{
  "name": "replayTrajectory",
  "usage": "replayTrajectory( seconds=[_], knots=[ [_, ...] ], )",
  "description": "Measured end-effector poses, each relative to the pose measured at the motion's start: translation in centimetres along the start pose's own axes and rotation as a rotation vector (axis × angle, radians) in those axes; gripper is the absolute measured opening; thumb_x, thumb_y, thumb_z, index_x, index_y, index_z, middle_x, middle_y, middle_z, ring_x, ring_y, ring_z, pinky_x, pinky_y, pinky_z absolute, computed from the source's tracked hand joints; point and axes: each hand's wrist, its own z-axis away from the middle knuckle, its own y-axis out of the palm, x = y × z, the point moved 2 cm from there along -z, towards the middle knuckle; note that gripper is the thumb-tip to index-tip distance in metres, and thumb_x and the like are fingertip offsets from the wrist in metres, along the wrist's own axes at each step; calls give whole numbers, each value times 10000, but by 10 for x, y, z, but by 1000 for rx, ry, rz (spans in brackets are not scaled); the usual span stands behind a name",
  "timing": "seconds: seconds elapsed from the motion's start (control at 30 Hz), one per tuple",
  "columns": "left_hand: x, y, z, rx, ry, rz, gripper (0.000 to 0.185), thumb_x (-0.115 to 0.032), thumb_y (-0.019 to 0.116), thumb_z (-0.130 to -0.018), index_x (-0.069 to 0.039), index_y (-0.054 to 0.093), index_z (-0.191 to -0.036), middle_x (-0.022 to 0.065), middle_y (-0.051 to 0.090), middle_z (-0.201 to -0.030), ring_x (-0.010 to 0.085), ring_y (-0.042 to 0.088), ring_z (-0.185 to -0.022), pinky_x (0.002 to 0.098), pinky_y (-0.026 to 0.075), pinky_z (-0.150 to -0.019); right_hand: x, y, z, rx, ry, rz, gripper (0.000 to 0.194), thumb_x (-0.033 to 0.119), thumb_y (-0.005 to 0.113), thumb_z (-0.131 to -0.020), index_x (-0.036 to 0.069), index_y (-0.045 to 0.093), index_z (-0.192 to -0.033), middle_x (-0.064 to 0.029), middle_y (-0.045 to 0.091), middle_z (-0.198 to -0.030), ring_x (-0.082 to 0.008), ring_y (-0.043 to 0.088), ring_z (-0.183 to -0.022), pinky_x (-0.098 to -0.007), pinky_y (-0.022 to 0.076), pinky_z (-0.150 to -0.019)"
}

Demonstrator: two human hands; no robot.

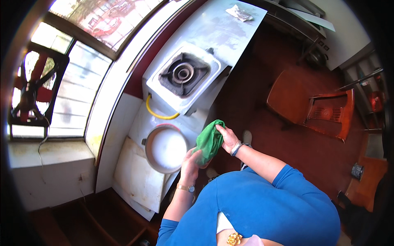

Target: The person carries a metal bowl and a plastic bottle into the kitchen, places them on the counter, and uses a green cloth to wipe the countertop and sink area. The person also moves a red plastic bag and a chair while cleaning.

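A crumpled green cloth [210, 141] is stretched between my two hands, just off the counter's front edge. My left hand [191, 163] grips its lower end, close to the rim of a round metal pot [149, 153] filled with whitish, sudsy-looking liquid. At the cloth's upper end, my right hand [227, 137] pinches it between thumb and fingers. Beyond the pot stands a white single-burner gas stove [197, 100] with a dark, stained burner area. A yellow gas hose [158, 116] curves out from its near side.
A crumpled whitish cloth [240, 13] lies at the counter's far end. Boards [140, 172] rest beside the pot. To the right, a wooden chair [289, 95] stands on the red floor. A black-framed fan [30, 89] is set in the window at left.
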Motion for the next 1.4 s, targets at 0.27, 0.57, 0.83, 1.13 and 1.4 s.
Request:
replayTrajectory(
  seconds=[0.27, 0.57, 0.83, 1.13, 1.4],
  knots=[
    [-25, 205, -75, 259, -37, -135, 464, -111, 621, -925, -38, 473, -1360, 68, 635, -1121, 155, 632, -946, 310, 532, -734, 178, -80, -29, 42, -61, -39, 364, 407, 605, -955, 124, 571, -1181, -6, 633, -1092, -151, 605, -1036, -345, 491, -922],
    [-64, 273, -113, 363, 0, -197, 570, -56, 601, -926, -56, 380, -1451, 106, 570, -1262, 157, 599, -1060, 282, 546, -806, 242, -89, -73, -77, -123, -90, 328, 7, 618, -864, 71, 562, -1180, -60, 652, -1103, -201, 647, -1000, -361, 538, -882],
    [-121, 278, -174, 381, 66, -38, 556, -64, 599, -926, -28, 393, -1441, 156, 493, -1375, 228, 583, -1137, 337, 533, -887, 352, -55, -149, -49, -394, 72, 351, 27, 569, -912, 52, 538, -1261, -70, 638, -1152, -189, 637, -1030, -343, 545, -868],
    [-170, 252, -223, 226, 126, 21, 450, -102, 604, -936, -39, 492, -1367, 99, 543, -1351, 200, 597, -1134, 325, 536, -878, 338, -46, -292, -86, -944, 1673, 437, 273, 672, -883, 25, 565, -1227, -242, 527, -1337, -363, 538, -1205, -412, 432, -1016],
    [-184, 265, -272, 133, 111, 145, 408, -105, 644, -919, -58, 550, -1313, 54, 572, -1291, 126, 583, -1078, 280, 523, -830, 316, -69, -384, 303, -865, 1968, 319, 332, 648, -888, 86, 529, -1053, -143, 281, -1556, -328, 254, -1437, -526, 185, -1154]
  ],
)
